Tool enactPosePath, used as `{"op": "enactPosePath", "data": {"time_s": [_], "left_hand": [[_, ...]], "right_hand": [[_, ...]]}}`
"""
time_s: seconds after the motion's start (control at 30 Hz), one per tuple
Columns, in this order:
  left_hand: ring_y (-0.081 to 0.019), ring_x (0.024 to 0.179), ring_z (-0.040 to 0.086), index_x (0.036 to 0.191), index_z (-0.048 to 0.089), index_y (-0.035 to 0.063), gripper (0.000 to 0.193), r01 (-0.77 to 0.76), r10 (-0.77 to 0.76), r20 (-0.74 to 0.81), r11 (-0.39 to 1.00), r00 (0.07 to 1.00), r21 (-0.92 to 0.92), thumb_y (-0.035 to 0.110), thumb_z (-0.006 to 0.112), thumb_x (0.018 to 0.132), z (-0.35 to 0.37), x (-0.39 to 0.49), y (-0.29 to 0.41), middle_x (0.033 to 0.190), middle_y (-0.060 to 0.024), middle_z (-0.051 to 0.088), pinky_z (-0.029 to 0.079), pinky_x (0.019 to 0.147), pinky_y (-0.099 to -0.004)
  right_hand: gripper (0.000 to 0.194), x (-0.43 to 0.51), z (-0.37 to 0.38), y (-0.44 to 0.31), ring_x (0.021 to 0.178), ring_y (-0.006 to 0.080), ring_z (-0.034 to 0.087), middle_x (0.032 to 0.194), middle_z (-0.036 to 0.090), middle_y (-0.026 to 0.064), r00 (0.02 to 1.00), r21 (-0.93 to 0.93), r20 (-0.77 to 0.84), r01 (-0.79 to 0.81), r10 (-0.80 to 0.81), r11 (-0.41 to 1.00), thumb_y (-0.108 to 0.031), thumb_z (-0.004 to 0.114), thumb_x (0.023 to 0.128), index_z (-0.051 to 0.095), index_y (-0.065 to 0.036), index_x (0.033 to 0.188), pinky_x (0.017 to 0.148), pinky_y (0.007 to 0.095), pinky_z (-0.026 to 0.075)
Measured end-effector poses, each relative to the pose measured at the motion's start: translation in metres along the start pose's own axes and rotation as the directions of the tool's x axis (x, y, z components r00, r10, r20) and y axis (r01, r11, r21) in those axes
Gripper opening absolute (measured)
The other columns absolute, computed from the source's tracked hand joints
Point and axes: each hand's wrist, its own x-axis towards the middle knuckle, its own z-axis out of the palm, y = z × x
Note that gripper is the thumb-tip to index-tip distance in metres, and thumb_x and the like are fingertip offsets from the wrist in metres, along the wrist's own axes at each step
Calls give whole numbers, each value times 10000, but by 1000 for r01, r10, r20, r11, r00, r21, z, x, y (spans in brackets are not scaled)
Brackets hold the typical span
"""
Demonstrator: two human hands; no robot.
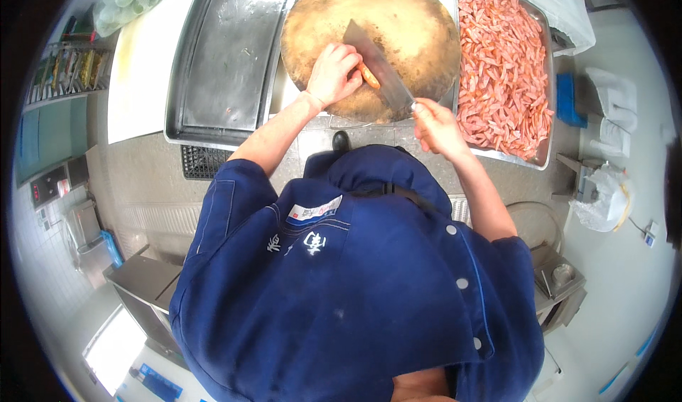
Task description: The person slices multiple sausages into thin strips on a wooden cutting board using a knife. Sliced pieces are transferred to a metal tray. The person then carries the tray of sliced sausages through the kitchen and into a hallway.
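Observation:
My right hand (434, 124) grips the handle of a broad-bladed cleaver (384, 67), whose blade reaches across a round wooden chopping block (415, 13). Beneath the fingers of my left hand (333, 74) is an orange-brown sausage (368, 75), held on the block close against the blade. The sausage's far end is hidden by my fingers. To the right of the block, a metal tray (549, 135) is heaped with sliced pinkish sausage pieces (503, 72). On the left lies a dark rectangular tray (229, 66) with a few small scraps on its base.
A pale board (138, 87) lies beyond the dark tray, with a net bag of pale round items (130, 0) at its far end. Under the table edge stands a black plastic crate (202, 162). Behind me are steel counters (144, 274). A blue bin (570, 101) stands at right.

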Motion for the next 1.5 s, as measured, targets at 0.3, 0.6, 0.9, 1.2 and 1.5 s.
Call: {"op": "enactPosePath", "data": {"time_s": [0.3, 0.6, 0.9, 1.2, 1.5], "left_hand": [[-378, 1052, 597, 1073, 691, 85, 310, 83, -103, 279, 993, 955, 82, 141, 756, 775, -1, 28, 18, 1107, -118, 655, 507, 942, -472], [-363, 1024, 611, 1056, 694, 98, 313, 37, -80, 359, 991, 930, 125, 68, 749, 750, -12, 18, 25, 1025, -106, 642, 545, 916, -465], [-344, 1027, 621, 998, 694, 109, 261, 28, -60, 319, 994, 946, 102, 69, 748, 745, -16, 9, 11, 1019, -79, 648, 566, 884, -448], [-342, 979, 626, 978, 685, 103, 233, 42, -59, 268, 997, 962, 69, 73, 732, 752, -19, -7, 8, 980, -82, 644, 572, 842, -444], [-345, 977, 631, 952, 693, 94, 192, 63, -69, 203, 997, 977, 36, 56, 716, 765, -21, -17, 6, 972, -87, 655, 567, 847, -444]], "right_hand": [[471, -11, -20, 22, 481, 115, 544, 735, 620, 36, 983, -63, -75, 161, -166, 985, -375, 576, 1103, 623, -25, 1415, 460, 287, 438], [463, -31, -15, 12, 509, 103, 557, 740, 627, 43, 981, -210, 2, 191, -195, 959, -385, 583, 1096, 641, -48, 1408, 487, 285, 463], [447, -3, 7, -8, 480, 102, 519, 704, 581, 17, 987, -107, 81, 146, -137, 983, -362, 570, 1107, 633, -25, 1394, 459, 284, 423], [451, 2, 29, -12, 463, 95, 521, 709, 592, 12, 994, -57, 77, 76, -72, 995, -357, 572, 1106, 638, -17, 1394, 446, 276, 420], [448, 3, 40, -21, 467, 101, 532, 715, 603, 17, 999, -128, 32, -1, 5, 992, -364, 565, 1109, 645, -23, 1388, 445, 279, 417]]}}
